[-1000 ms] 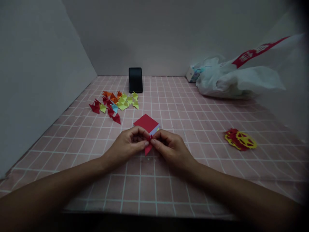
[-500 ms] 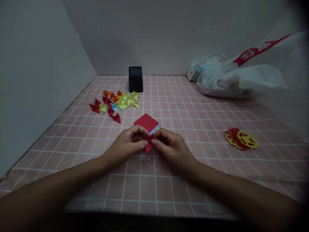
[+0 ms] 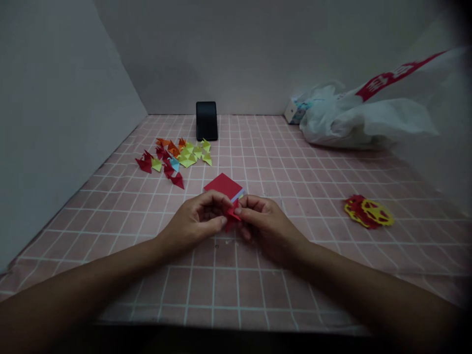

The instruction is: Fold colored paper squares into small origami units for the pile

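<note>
Between my two hands is a small folded red paper (image 3: 233,211), held above the table near its middle. My left hand (image 3: 201,216) pinches it from the left, fingers curled. From the right, my right hand (image 3: 267,223) grips it with thumb and forefinger, the other fingers bent below. Just behind the hands lies a stack of square paper (image 3: 223,186) with a red sheet on top. Farther back on the left sit several small folded paper birds (image 3: 187,156) in red, orange, yellow and blue.
A black phone (image 3: 207,121) stands upright at the back. At the back right, a white plastic bag (image 3: 342,123) lies against a small box (image 3: 293,111). Red and yellow cut-out discs (image 3: 376,212) lie right on the checked tablecloth (image 3: 258,295).
The folded red paper has turned and shifted slightly up and right between my fingers. My right hand's lower fingers now show beneath it.
</note>
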{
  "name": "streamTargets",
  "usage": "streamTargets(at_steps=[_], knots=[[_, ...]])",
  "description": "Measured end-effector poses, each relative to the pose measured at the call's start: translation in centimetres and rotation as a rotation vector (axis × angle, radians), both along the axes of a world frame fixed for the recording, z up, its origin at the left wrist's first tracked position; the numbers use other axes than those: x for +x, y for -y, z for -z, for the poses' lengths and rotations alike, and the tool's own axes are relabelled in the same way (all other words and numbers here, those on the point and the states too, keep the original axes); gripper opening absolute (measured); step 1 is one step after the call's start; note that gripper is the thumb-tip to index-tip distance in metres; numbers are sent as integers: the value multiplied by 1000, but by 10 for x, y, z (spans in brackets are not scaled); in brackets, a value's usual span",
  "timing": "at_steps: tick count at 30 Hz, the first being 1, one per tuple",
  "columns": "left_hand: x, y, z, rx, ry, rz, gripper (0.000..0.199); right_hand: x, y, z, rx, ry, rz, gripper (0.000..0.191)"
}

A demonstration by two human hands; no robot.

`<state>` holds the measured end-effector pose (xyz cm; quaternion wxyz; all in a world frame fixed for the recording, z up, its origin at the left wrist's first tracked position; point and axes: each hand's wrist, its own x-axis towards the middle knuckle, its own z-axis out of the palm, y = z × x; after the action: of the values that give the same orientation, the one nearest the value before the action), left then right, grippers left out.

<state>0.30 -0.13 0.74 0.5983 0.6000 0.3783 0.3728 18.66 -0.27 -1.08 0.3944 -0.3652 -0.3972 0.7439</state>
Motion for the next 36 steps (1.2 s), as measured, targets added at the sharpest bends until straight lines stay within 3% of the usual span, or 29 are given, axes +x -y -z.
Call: streamTargets(at_steps=[10,26,36], knots=[[1,1,1,-29,1,-170,13,-2,2,-2,86,-32,9,21],[1,1,2,-64,14,-167,8,-2,3,3,97,25,-7,18],[1,3,2,83,18,-196,6,-3,4,5,108,-24,-13,17]])
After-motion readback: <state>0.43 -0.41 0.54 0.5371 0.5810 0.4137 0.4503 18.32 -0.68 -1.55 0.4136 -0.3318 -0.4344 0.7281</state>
